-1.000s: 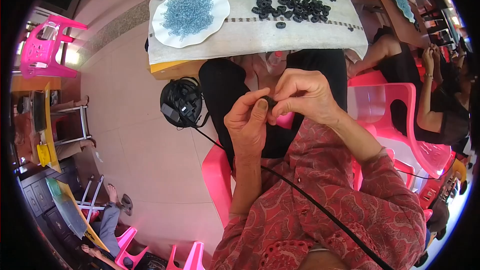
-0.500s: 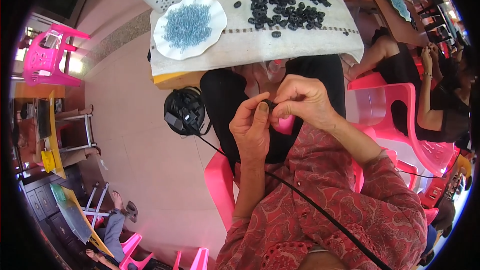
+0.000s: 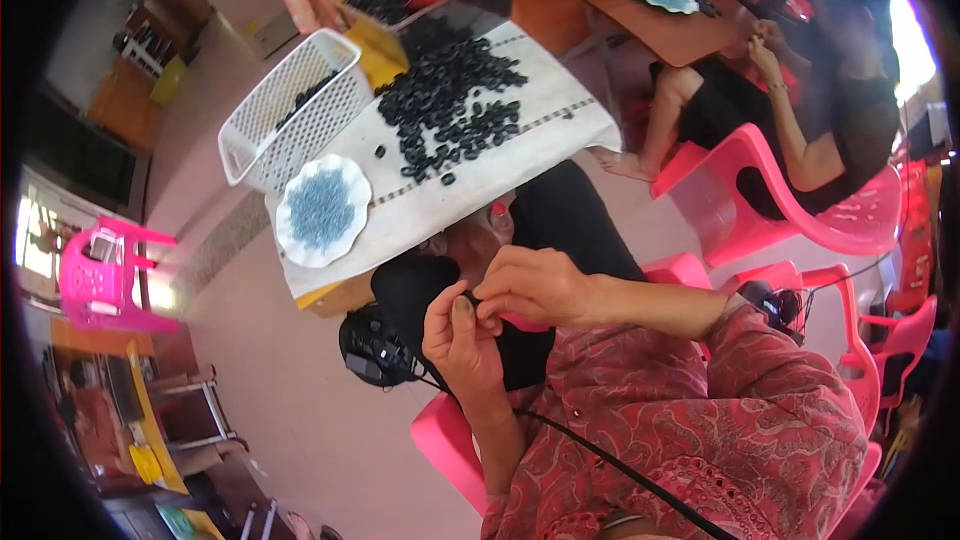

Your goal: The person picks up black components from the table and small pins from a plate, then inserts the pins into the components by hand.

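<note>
As one goes from the left side, a pink chair (image 3: 108,275) stands on the floor, well apart from the table. Next comes a white basket (image 3: 310,135) with many holes, and just beside it a wavy white plate (image 3: 362,195), which carries pale blue beads (image 3: 322,210). Many black rings (image 3: 445,90) lie in a loose heap on the white cloth (image 3: 540,125). Above the lap, the left hand (image 3: 465,340) pinches a small dark piece (image 3: 471,297) between thumb and forefinger. The right hand (image 3: 535,288) has its fingers bent, their tips close at this piece; whether they grip it, I cannot tell. Farther right sits another person (image 3: 850,105).
</note>
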Demonstrator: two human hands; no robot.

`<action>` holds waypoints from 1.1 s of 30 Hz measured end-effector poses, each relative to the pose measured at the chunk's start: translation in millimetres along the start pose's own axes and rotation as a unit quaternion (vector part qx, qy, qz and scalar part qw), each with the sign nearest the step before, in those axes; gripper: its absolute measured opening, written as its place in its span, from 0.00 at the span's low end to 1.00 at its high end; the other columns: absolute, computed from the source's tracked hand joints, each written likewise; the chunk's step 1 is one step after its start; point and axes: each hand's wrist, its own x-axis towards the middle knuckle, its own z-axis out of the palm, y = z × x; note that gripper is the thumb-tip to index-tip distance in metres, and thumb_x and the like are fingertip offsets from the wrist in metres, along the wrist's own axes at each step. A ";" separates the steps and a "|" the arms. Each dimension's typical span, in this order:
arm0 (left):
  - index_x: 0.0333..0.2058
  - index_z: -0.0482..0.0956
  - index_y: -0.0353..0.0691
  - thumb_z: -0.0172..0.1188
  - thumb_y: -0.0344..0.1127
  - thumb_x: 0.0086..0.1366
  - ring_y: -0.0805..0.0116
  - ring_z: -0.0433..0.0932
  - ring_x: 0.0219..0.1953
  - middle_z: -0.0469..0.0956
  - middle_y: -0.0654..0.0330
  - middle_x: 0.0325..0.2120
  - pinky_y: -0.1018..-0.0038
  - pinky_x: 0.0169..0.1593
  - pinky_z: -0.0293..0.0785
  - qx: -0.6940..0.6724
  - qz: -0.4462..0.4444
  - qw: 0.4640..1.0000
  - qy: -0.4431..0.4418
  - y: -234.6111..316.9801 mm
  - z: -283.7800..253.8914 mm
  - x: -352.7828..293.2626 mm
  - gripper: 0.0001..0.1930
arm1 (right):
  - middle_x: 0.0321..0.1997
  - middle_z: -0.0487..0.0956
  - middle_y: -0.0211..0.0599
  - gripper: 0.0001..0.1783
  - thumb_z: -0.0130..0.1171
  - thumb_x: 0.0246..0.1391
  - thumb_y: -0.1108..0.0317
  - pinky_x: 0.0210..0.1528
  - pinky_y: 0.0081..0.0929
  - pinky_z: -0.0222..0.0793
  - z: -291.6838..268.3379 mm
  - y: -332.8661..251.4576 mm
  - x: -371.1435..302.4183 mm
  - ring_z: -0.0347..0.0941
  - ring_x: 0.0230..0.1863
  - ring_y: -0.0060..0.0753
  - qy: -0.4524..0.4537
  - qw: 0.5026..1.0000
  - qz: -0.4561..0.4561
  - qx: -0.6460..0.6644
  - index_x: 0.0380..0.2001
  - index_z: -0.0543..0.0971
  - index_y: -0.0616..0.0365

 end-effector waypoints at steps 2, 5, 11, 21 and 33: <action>0.43 0.73 0.32 0.50 0.29 0.67 0.78 0.69 0.22 0.74 0.61 0.25 0.83 0.24 0.65 -0.007 -0.016 1.000 0.002 0.0 6.3 -3.1 0.09 | 0.27 0.70 0.36 0.11 0.64 0.44 0.73 0.22 0.27 0.70 -1.9 -0.3 -4.9 0.73 0.25 0.38 0.027 0.997 -0.056 -0.053 0.33 0.75 0.60; 0.41 0.73 0.32 0.49 0.33 0.68 0.79 0.66 0.20 0.71 0.62 0.21 0.84 0.23 0.62 0.016 -0.020 1.000 -0.019 -3.8 17.4 -7.2 0.10 | 0.27 0.74 0.37 0.10 0.64 0.44 0.75 0.22 0.25 0.72 -14.0 -7.4 -8.2 0.74 0.25 0.34 0.026 0.991 -0.090 -0.094 0.32 0.77 0.62; 0.36 0.74 0.30 0.48 0.36 0.69 0.79 0.65 0.15 0.70 0.62 0.16 0.86 0.20 0.59 0.063 -0.007 0.997 -0.053 -10.8 29.1 -15.3 0.13 | 0.29 0.73 0.36 0.05 0.60 0.50 0.74 0.22 0.23 0.69 -20.7 -10.6 -25.5 0.72 0.22 0.30 0.080 0.995 -0.034 -0.048 0.30 0.76 0.62; 0.33 0.74 0.32 0.50 0.35 0.69 0.81 0.62 0.16 0.67 0.65 0.16 0.85 0.20 0.58 0.184 0.063 0.981 -0.001 -27.7 43.4 -24.5 0.11 | 0.23 0.74 0.32 0.04 0.54 0.57 0.73 0.23 0.18 0.68 -35.7 -35.8 -45.6 0.71 0.21 0.20 0.049 0.963 0.205 0.166 0.29 0.73 0.62; 0.35 0.76 0.30 0.53 0.29 0.66 0.81 0.67 0.19 0.73 0.64 0.18 0.87 0.23 0.63 0.252 0.040 0.967 -0.004 -36.0 51.1 -30.8 0.07 | 0.22 0.75 0.29 0.07 0.53 0.59 0.69 0.23 0.15 0.67 -46.7 -28.9 -64.5 0.69 0.22 0.15 0.049 0.907 0.318 0.271 0.31 0.73 0.62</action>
